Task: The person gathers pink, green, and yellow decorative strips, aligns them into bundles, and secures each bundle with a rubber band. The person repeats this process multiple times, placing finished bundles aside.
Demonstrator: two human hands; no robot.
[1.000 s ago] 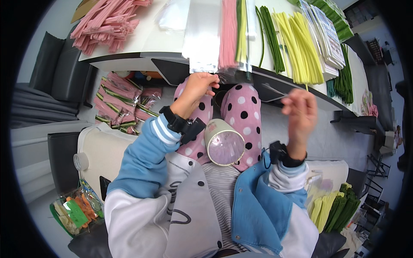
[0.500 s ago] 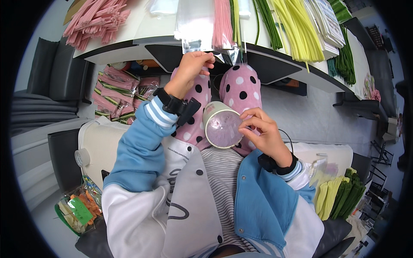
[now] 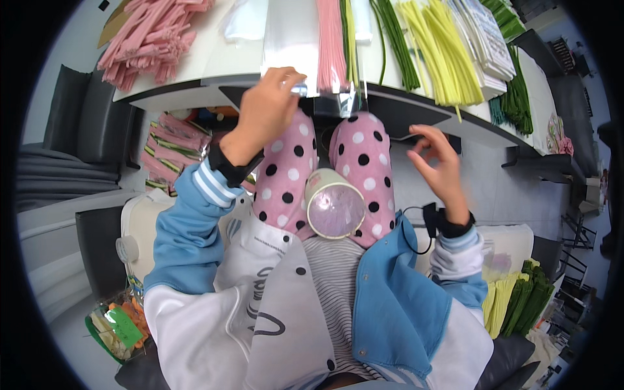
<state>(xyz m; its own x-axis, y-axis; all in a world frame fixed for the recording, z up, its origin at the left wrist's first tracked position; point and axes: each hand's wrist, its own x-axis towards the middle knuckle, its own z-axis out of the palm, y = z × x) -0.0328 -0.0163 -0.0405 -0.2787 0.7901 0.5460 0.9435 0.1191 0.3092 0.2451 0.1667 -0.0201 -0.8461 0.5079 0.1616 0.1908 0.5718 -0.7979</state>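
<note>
Broadly, a white table is stretching across the top, its near edge crossing above the knees. A blue-and-white jacket is covering the person, showing dark lettering. A pink stem heap, yellow stems and printed sheets, their print too small for reading, are crowding the tabletop. Between these, clear bags are lying beside a pink bundle. Blurring slightly, the left hand is reaching the bags' near edge; whether it is pinching plastic, I cannot tell. The right hand is hovering, fingers curling, thumb standing apart. 1 tilted cup is sitting between the 2 thighs. A green label is showing illegible marks.
</note>
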